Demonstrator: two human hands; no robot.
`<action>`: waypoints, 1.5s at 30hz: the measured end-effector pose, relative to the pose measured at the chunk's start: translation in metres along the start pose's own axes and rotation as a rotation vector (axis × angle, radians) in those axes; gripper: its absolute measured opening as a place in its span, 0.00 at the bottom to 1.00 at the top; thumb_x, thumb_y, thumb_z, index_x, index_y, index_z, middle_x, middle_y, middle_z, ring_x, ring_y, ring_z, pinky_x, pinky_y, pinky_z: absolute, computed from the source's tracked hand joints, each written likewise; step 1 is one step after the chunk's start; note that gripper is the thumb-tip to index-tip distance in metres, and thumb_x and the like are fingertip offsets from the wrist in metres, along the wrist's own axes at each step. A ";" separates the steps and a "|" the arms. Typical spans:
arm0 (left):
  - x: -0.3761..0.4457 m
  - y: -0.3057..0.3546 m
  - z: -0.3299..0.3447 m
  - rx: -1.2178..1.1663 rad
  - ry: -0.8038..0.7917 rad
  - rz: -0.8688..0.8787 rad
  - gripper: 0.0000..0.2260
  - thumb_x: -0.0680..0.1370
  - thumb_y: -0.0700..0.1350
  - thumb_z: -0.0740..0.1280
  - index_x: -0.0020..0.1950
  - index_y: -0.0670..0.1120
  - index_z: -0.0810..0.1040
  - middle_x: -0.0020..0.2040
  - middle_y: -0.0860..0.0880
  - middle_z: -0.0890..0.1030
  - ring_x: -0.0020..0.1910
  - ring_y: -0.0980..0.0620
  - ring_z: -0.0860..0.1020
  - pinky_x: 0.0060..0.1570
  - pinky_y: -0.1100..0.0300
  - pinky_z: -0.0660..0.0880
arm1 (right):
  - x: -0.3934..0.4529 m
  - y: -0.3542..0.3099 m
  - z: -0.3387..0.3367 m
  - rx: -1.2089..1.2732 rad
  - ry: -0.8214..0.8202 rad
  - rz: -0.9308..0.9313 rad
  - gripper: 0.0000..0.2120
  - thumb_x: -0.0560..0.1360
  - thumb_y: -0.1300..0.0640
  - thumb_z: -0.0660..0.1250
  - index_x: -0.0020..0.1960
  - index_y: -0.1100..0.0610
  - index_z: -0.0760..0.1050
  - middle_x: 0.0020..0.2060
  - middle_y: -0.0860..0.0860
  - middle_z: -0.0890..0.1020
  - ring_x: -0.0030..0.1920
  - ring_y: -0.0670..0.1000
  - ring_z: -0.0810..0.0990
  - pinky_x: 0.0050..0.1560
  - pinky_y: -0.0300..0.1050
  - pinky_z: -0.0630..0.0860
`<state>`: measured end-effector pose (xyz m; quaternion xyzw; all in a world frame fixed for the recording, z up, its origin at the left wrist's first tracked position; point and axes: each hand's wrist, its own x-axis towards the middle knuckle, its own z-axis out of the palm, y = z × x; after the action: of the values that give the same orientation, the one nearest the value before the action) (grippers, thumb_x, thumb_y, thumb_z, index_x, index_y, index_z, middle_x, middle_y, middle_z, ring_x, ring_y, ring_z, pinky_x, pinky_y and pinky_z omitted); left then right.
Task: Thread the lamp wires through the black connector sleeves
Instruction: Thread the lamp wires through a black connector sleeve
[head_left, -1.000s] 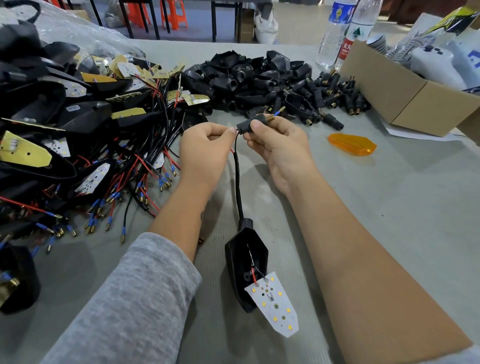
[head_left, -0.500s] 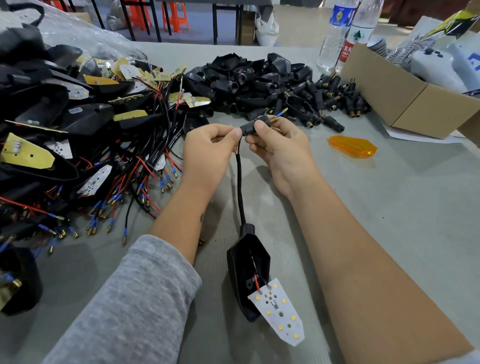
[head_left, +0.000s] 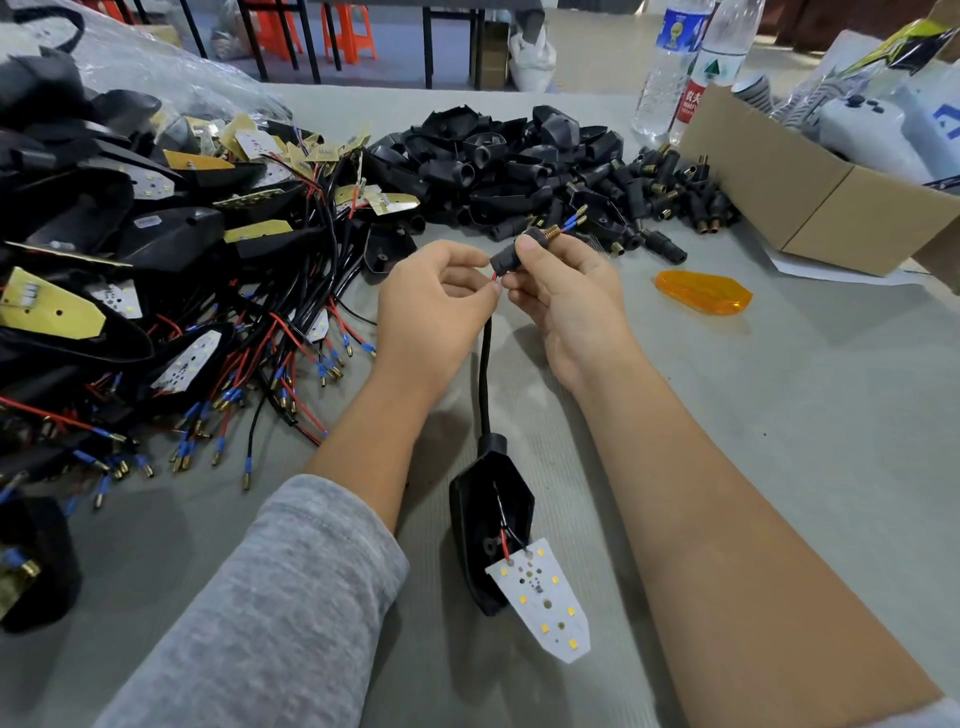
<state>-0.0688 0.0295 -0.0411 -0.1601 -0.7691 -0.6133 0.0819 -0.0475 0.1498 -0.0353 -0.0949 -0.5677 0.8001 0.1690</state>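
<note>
Right hand (head_left: 566, 296) fingers curled round black connector sleeve (head_left: 511, 257), held above desk (head_left: 779, 415) centre. Blue-tipped wire ends (head_left: 574, 218) poke out sleeve's brass far end. Left hand (head_left: 436, 312) fingers pinch red wire (head_left: 493, 280) at sleeve's near end. Black cable (head_left: 485, 374) runs down to lamp housing (head_left: 488, 519) with LED board (head_left: 545, 597), lying near desk's front edge.
</note>
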 end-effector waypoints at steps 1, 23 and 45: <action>-0.001 0.000 0.000 0.004 -0.002 0.016 0.10 0.74 0.38 0.72 0.50 0.50 0.77 0.39 0.52 0.82 0.39 0.54 0.81 0.44 0.61 0.79 | 0.000 0.000 0.000 -0.019 -0.007 0.000 0.02 0.78 0.62 0.67 0.49 0.61 0.75 0.38 0.55 0.79 0.34 0.47 0.77 0.41 0.40 0.77; -0.002 0.003 0.000 0.104 -0.119 -0.095 0.10 0.79 0.51 0.66 0.46 0.47 0.82 0.40 0.48 0.84 0.43 0.52 0.82 0.48 0.58 0.77 | 0.004 -0.002 -0.004 0.100 0.065 0.012 0.05 0.79 0.61 0.65 0.44 0.59 0.73 0.35 0.54 0.77 0.30 0.47 0.76 0.34 0.38 0.75; 0.001 -0.007 -0.002 0.055 -0.268 -0.060 0.07 0.79 0.45 0.67 0.42 0.51 0.81 0.32 0.53 0.80 0.34 0.57 0.77 0.46 0.55 0.76 | 0.004 0.001 -0.002 -0.265 0.073 -0.083 0.06 0.76 0.61 0.67 0.41 0.56 0.74 0.30 0.49 0.75 0.27 0.46 0.71 0.29 0.37 0.69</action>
<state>-0.0718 0.0262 -0.0465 -0.2152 -0.7942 -0.5672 -0.0355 -0.0504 0.1529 -0.0369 -0.1216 -0.6654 0.7064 0.2084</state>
